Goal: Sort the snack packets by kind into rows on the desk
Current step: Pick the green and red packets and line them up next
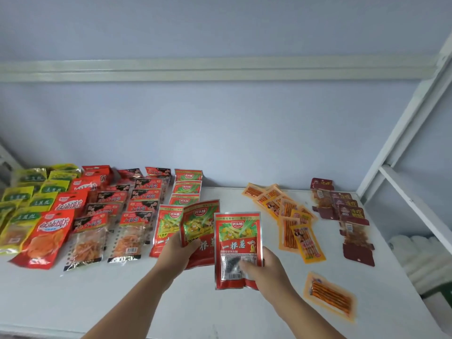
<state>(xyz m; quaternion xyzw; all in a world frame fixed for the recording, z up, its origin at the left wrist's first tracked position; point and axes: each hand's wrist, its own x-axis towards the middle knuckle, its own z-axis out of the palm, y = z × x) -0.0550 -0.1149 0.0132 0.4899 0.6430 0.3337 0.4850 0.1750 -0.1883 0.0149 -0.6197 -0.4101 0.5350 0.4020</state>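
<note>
My left hand (179, 249) grips a red-and-green snack packet (200, 223), tilted, above the desk (122, 294). My right hand (265, 270) grips a second packet of the same kind (237, 238), upright, just to its right. Behind them runs a row of the same red-and-green packets (187, 187). To the left lie rows of red packets with clear windows (129, 216), red-orange packets (52, 237) and yellow-green packets (23, 204). Orange stick-snack packets (291, 216) and dark red packets (347, 211) lie at the right.
One orange stick packet (329, 297) lies alone at the front right of the desk. A white shelf frame (403, 143) stands at the right edge, with white rolls (420, 255) below it. A pale blue wall backs the desk.
</note>
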